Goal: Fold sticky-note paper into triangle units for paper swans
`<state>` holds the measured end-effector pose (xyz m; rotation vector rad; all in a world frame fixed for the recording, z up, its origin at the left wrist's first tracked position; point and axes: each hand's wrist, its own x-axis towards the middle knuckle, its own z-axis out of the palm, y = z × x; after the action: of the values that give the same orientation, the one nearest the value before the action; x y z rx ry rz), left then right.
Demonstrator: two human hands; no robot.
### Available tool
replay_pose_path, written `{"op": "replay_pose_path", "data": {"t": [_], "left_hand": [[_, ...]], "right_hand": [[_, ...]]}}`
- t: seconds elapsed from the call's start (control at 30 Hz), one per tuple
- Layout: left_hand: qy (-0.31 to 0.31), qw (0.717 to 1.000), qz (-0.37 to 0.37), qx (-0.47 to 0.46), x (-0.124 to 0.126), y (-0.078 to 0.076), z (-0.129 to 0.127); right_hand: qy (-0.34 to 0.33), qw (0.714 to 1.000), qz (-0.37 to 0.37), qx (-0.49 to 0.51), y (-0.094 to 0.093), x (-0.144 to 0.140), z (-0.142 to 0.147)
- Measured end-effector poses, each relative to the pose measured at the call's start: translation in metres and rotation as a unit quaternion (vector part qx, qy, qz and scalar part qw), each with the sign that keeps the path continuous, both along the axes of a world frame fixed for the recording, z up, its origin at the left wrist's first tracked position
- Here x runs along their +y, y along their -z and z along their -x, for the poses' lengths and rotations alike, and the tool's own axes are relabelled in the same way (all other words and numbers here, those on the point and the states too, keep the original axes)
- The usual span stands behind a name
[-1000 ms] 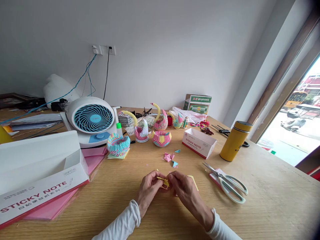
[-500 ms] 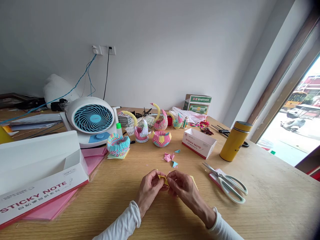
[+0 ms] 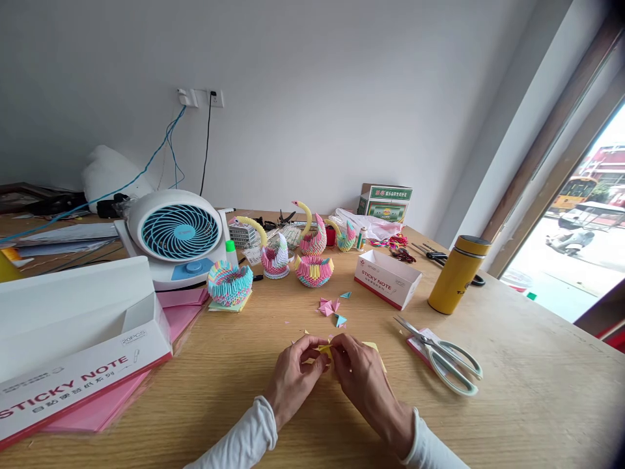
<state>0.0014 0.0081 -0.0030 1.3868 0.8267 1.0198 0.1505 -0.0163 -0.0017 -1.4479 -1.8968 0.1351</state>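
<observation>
Most of the small yellow paper piece (image 3: 324, 350) is hidden between the fingertips; its fold cannot be made out. The left hand (image 3: 293, 374) and right hand (image 3: 359, 374) meet over the table (image 3: 512, 391), both pinching it. More yellow paper (image 3: 374, 348) peeks from behind the right hand. Scissors (image 3: 442, 355) lie to its right.

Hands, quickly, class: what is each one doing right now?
Left hand: fingers closed, pinching the small yellow paper piece.
Right hand: fingers closed on the same yellow paper piece.
</observation>
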Motion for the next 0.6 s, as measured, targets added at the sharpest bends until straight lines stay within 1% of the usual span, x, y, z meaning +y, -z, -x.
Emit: {"op": "replay_pose_path", "data": {"t": [0.07,0.13,0.3,0.47,0.6], "left_hand": [[0.011,1.0,0.014,-0.011,-0.0008,-0.0012,-0.0002],[0.009,1.0,0.025,-0.013,-0.0007,-0.0014,-0.0004],[-0.003,1.0,0.023,-0.019,0.0019,0.0033,0.0002],[0.002,1.0,0.013,-0.023,0.0017,0.0016,0.0007],[0.022,1.0,0.008,-0.008,0.0019,-0.001,0.0011]], "right_hand": [[0.014,0.999,-0.013,-0.039,0.0015,-0.0006,-0.0011],[0.016,0.997,-0.023,-0.067,0.0022,-0.0016,-0.0021],[-0.007,0.992,-0.037,-0.117,0.002,-0.0045,-0.0028],[-0.006,0.997,-0.024,-0.078,-0.0023,-0.0059,-0.0011],[0.005,0.999,-0.015,-0.042,-0.0026,-0.0036,-0.0013]]}}
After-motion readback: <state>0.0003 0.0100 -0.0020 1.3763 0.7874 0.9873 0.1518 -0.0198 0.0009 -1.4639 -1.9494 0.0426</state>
